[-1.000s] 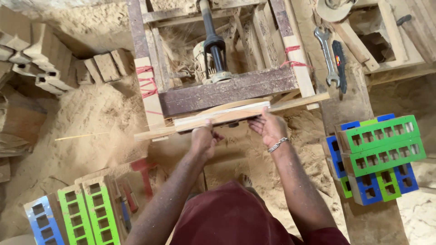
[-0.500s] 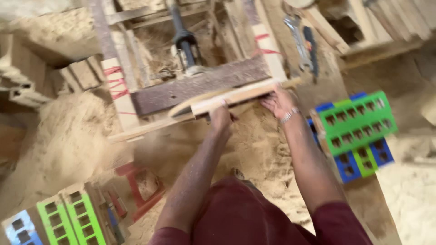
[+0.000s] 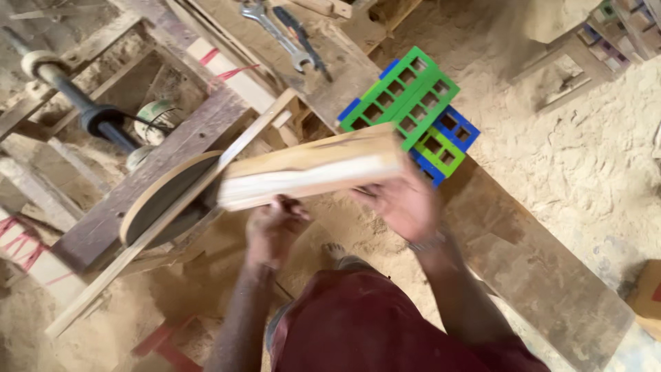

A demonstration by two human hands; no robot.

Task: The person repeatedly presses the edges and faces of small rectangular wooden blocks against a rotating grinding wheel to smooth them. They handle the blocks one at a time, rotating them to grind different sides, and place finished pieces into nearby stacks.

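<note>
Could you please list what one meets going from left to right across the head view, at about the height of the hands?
Round sanding disc → left hand → wooden block → right hand → green and blue lattice frames → sawdust-covered floor.

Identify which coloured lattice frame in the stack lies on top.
The large green frame tops the stack beyond the right hand; the blue frame and a smaller green one lie beneath it.

Sawdust-covered floor (image 3: 592,158), rough wooden workbench (image 3: 544,275), timber frame (image 3: 103,220), bright daylight

Motion-blurred wooden board (image 3: 310,169), hands (image 3: 403,203)
</note>
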